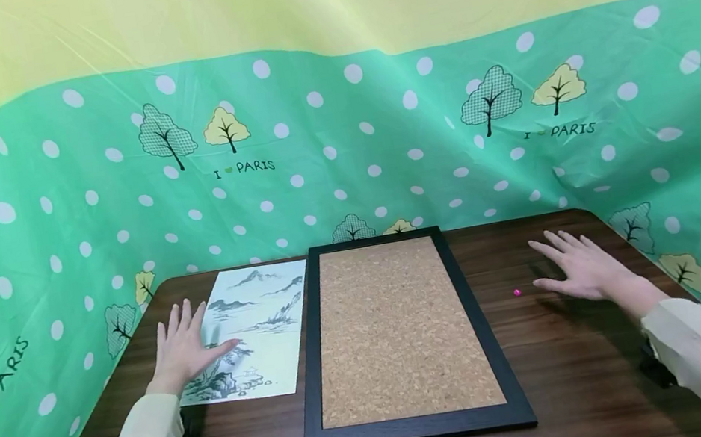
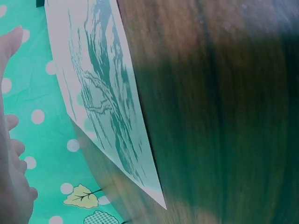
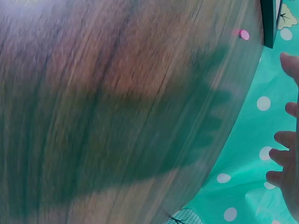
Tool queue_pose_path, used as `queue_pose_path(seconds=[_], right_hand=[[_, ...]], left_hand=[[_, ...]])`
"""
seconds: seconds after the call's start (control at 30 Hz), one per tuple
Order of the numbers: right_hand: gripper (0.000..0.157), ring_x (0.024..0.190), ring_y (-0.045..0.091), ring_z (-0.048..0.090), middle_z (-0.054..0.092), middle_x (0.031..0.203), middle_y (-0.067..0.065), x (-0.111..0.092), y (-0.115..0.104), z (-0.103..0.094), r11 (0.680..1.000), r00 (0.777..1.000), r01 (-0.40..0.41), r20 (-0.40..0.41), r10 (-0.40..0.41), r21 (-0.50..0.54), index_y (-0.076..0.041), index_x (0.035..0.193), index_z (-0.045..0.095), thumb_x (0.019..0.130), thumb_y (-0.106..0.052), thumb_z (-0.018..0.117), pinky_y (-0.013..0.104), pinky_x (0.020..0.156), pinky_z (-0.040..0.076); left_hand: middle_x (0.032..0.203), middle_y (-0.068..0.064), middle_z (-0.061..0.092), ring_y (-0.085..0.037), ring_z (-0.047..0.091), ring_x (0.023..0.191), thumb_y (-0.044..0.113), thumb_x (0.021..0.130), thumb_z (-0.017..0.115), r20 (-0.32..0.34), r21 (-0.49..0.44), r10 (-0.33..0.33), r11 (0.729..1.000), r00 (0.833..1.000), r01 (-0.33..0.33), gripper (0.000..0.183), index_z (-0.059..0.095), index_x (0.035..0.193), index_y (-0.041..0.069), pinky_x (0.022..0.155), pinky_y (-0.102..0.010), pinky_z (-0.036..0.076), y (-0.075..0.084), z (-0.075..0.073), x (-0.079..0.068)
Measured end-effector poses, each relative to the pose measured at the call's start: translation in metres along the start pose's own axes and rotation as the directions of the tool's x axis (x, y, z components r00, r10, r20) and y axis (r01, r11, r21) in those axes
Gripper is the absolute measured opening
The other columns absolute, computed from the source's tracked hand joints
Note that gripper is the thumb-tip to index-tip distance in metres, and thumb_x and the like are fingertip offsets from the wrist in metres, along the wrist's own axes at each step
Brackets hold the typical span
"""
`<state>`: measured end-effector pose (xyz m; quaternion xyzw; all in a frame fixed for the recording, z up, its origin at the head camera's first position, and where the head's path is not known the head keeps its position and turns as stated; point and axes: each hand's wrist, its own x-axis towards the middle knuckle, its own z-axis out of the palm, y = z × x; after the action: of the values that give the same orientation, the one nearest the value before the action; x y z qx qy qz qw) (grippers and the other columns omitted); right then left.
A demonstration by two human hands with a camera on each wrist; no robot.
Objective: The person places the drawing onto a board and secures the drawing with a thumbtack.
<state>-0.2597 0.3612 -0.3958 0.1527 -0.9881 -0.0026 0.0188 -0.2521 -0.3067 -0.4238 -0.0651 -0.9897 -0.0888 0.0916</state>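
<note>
In the head view a black-framed cork board (image 1: 401, 332) lies on the table, its long side running away from me. Left of it is a sheet of paper (image 1: 276, 358) printed with a grey-blue mountain landscape. My left hand (image 1: 183, 353), fingers spread and nothing held, hovers over that sheet's left part. To the board's right sits a tiny pink pushpin-like piece (image 1: 517, 292), also visible in the right wrist view as a small pink round (image 3: 244, 35). Just beyond it my right hand (image 1: 578, 266) hangs above the table, fingers spread and holding nothing.
The dark brown wooden table (image 1: 579, 381) has rounded far corners. A green and yellow curtain (image 1: 377, 124) with white dots and printed trees stands directly behind it and along both sides.
</note>
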Motion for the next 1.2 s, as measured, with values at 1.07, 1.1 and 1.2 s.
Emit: queue_pose_path(seconds=[1.07, 1.1, 1.2], right_hand=[[0.023, 0.075, 0.016, 0.055, 0.063, 0.087, 0.009, 0.001, -0.017, 0.016, 0.869, 1.000, 0.016, -0.002, -0.018, 0.494, 0.002, 0.097, 0.064, 0.078, -0.010, 0.066, 0.028, 0.061, 0.046], [0.021, 0.073, 0.015, 0.054, 0.063, 0.085, 0.007, 0.001, -0.017, 0.017, 0.862, 1.000, 0.018, 0.002, -0.022, 0.506, 0.002, 0.096, 0.064, 0.078, -0.010, 0.066, 0.027, 0.059, 0.045], [0.017, 0.066, 0.012, 0.052, 0.061, 0.079, 0.003, 0.003, -0.018, 0.022, 0.836, 1.000, -0.003, 0.019, -0.008, 0.549, 0.002, 0.093, 0.065, 0.079, -0.009, 0.065, 0.024, 0.054, 0.044]], left_hand=[[0.125, -0.041, 0.036, -0.054, 0.034, 0.112, 0.051, 0.077, 0.063, 0.182, -0.189, -0.155, 0.964, 0.971, 0.189, 0.091, 0.033, 0.129, -0.017, 0.089, -0.061, 0.033, -0.019, -0.014, -0.014], [0.124, -0.041, 0.036, -0.054, 0.034, 0.112, 0.050, 0.077, 0.063, 0.189, -0.190, -0.163, 0.961, 0.968, 0.199, 0.091, 0.032, 0.129, -0.018, 0.089, -0.061, 0.033, -0.019, -0.014, -0.014], [0.122, -0.040, 0.039, -0.052, 0.037, 0.110, 0.048, 0.078, 0.063, 0.208, -0.192, -0.192, 0.953, 0.959, 0.232, 0.090, 0.031, 0.129, -0.019, 0.089, -0.060, 0.034, -0.019, -0.012, -0.014]])
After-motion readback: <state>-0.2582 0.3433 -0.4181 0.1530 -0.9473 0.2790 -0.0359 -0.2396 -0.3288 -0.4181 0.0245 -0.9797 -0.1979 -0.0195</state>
